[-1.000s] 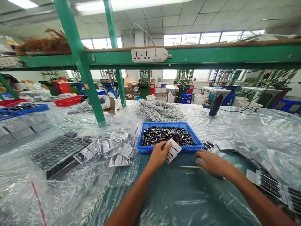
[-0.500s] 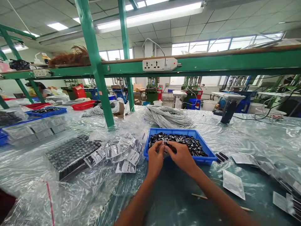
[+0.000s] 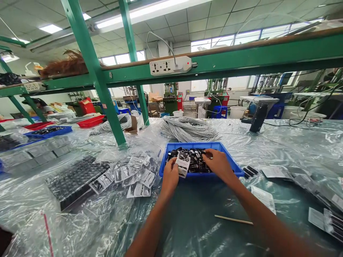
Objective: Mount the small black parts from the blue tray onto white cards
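The step in hand, as we judge it, is a pick from the tray with a pouch held ready beside it. The left hand (image 3: 170,175) has thumb and fingers closed on the lower edge of a small pouch (image 3: 183,165) and holds it upright over the near left rim of the blue tray (image 3: 239,170). The right hand (image 3: 218,164) lies palm down over the near side of the tray, fingers curled into the heap of black parts (image 3: 191,156). We cannot tell whether a part already sits between the fingertips, since the knuckles hide them.

The pouch is flat and thin, with a white printed face. We judge it limp enough to fold if gripped by one edge only. A next move here calls for a fine pinch on one glossy piece out of a tangled heap, and for the pouch to be kept steady close by.

Left of the tray lies a spread of like pouches (image 3: 134,173) (all on the clear plastic sheet). A wooden stick (image 3: 233,220) lies nearer, apart from both hands.
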{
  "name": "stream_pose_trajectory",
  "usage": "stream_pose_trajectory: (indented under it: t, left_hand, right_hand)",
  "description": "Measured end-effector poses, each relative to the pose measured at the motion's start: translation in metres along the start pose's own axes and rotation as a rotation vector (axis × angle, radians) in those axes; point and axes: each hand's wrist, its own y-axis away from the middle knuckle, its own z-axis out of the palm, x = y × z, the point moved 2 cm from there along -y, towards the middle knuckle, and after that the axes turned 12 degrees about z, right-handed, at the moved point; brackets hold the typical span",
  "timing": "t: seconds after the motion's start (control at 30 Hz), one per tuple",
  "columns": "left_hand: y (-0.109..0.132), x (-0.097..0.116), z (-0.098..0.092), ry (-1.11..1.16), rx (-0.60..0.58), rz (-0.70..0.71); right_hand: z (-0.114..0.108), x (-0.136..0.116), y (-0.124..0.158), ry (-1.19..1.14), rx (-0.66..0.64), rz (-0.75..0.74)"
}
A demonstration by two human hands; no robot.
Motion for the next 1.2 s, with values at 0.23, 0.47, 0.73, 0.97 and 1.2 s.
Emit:
stream_pose_trajectory:
  t: [0.23, 0.47, 0.73, 0.97, 1.2]
  left_hand:
    - [-0.001, -0.011, 0.003, 0.239, 0.005, 0.032]
    - [-0.001, 0.001, 0.000, 0.449, -0.139, 0.046]
    - [-0.001, 0.005, 0.003, 0.185, -0.142, 0.127]
    - [-0.001, -0.008, -0.001, -0.126, -0.028, 0.181]
    - [-0.004, -0.003, -0.010, -0.342, 0.089, 0.231]
  right_hand:
    - [0.032, -0.027, 0.039, 0.076, -0.014, -0.554]
    - [0.038, -0.035, 0.049, -0.083, -0.139, -0.368]
    - [0.026, -0.024, 0.034, -0.036, -0.260, -0.311]
    - [0.028, -0.020, 0.032, -0.221, -0.128, -0.216]
    - [0.016, -0.010, 0.023, 0.028, 0.192, -0.326]
